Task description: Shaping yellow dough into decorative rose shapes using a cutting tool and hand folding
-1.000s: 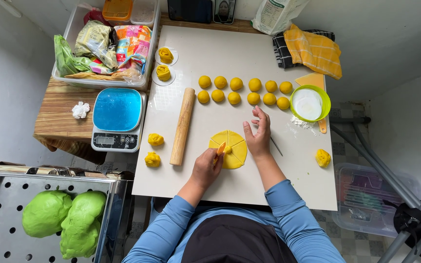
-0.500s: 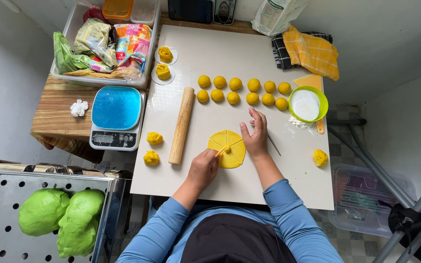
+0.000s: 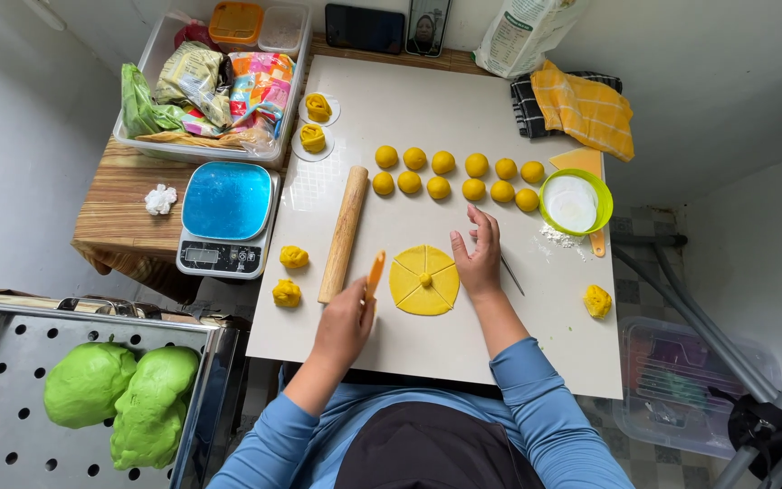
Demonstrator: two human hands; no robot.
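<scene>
Holding a small orange cutter (image 3: 375, 274) in the left hand (image 3: 344, 328), fingers wrapped round its lower end, blade end up and just left of the yellow dough disc (image 3: 424, 280). Right hand (image 3: 479, 258) rests flat at the disc's right edge, fingers spread and loose, gripping nothing. Disc lies on the white board (image 3: 427, 109), front centre, scored into wedges with a small yellow ball sitting at its middle. Wooden rolling pin (image 3: 344, 234) lies just left of the cutter. Two rows of yellow dough balls (image 3: 454, 174) sit behind the disc, well apart from it. Green bowl (image 3: 576, 201) of white flour to the right, a thin dark stick (image 3: 511, 275) beside the right hand. Blue-topped scale (image 3: 226, 217) off the board to the left; green dough lumps (image 3: 119, 389) in a metal tray lower left.

Judgement: disc looks thin, soft, light, likely tears or stretches if pulled. Wedges probably best lifted from the outer rim with fingertips slid under, not pinched at the centre. Cutter looks stiff and light; handle-end grip suits it.
</scene>
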